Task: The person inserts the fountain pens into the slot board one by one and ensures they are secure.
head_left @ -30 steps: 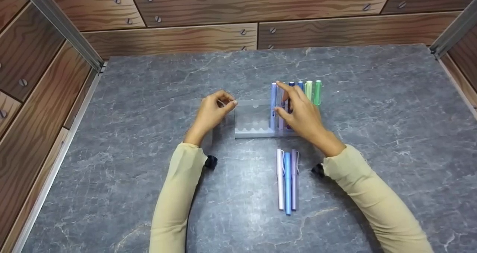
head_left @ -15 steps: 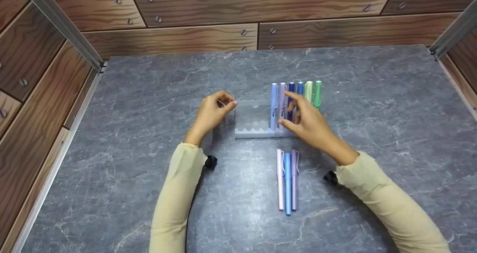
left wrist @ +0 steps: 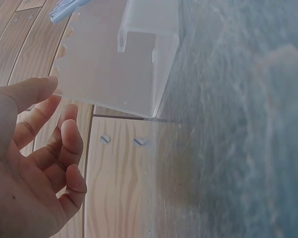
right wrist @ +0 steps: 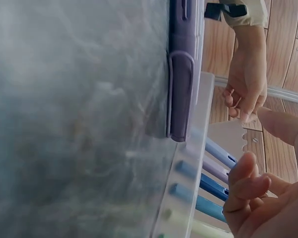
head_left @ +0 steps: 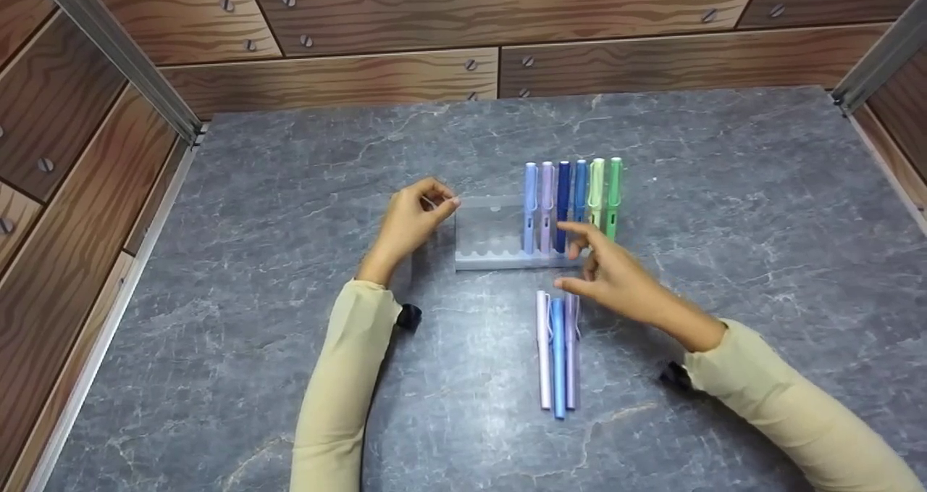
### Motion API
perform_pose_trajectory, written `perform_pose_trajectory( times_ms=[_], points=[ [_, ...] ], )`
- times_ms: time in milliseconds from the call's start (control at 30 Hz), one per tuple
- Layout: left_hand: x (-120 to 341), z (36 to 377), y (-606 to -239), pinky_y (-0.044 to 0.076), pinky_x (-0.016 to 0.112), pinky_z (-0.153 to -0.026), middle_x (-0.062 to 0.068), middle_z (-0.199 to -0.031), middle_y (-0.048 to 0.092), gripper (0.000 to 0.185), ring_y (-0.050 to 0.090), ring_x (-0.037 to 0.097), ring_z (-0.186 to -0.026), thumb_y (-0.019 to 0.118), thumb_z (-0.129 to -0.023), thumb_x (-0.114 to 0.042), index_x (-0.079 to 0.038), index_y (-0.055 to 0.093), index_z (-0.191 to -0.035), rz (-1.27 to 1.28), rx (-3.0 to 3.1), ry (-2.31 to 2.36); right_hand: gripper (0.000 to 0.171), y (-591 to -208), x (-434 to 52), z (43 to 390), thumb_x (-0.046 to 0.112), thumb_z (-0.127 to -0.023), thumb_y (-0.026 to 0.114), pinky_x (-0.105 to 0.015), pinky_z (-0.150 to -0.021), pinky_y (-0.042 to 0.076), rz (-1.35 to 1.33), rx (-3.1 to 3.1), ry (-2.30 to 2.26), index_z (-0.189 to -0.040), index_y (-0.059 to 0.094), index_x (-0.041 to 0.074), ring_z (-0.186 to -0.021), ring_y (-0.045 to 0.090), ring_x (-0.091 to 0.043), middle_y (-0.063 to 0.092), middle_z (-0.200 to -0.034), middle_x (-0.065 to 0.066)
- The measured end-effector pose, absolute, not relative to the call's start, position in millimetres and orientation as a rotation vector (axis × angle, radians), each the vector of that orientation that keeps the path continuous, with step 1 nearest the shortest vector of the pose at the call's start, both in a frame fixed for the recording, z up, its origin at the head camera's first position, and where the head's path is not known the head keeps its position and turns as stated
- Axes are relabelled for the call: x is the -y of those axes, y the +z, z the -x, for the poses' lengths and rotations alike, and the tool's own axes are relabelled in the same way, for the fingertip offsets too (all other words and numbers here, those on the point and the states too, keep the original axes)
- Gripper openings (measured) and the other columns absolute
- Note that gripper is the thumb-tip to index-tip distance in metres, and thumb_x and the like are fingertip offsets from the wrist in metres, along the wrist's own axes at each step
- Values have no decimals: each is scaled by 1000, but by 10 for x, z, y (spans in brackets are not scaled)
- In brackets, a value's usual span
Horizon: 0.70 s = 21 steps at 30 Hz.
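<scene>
My left hand (head_left: 414, 215) pinches the upper left corner of a clear plastic pen stand (head_left: 492, 262) between thumb and index finger; the notched edge of the stand (left wrist: 107, 59) meets those fingertips in the left wrist view. Pens stand in its right-hand slots: light blue (head_left: 530, 206), lilac (head_left: 547, 202), dark blue (head_left: 563, 195), blue (head_left: 581, 180), pale green (head_left: 597, 180) and green (head_left: 615, 188). My right hand (head_left: 619, 274) holds nothing, its thumb and index finger apart, in front of the stand. Its thumb is just above the cap end of a loose purple pen (head_left: 571, 369).
A white pen (head_left: 544, 361) and a bright blue pen (head_left: 558, 361) lie beside the purple one on the grey marbled table (head_left: 253, 318). Vacant notches line the left part of the stand. Wood-patterned panels (head_left: 384, 14) rise behind the table.
My right hand has left the standing pens and moved down and toward me, to the cap ends of the loose pens. The left hand has stayed at the stand's corner.
</scene>
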<state>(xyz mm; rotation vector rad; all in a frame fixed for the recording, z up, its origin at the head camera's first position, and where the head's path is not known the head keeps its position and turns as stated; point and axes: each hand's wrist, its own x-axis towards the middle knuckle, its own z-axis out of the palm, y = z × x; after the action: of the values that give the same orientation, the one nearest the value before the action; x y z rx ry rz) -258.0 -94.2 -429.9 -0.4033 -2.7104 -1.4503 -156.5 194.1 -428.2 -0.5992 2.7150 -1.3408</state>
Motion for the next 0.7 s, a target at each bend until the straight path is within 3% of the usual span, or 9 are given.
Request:
perform_pose_trajectory(
  times_ms=[700],
  points=[
    [946,2576,-4299,41,23,-64,6,-83,65,15,56,20,-74,69,-89,-21,-7,70,-95,416,2700,-1467,80,-4403,-2153,1282,19,-77,79,-19,-57,44,563,-2482,-1245,-142,35,1,-66,46,-5,53,-103,-15]
  ],
)
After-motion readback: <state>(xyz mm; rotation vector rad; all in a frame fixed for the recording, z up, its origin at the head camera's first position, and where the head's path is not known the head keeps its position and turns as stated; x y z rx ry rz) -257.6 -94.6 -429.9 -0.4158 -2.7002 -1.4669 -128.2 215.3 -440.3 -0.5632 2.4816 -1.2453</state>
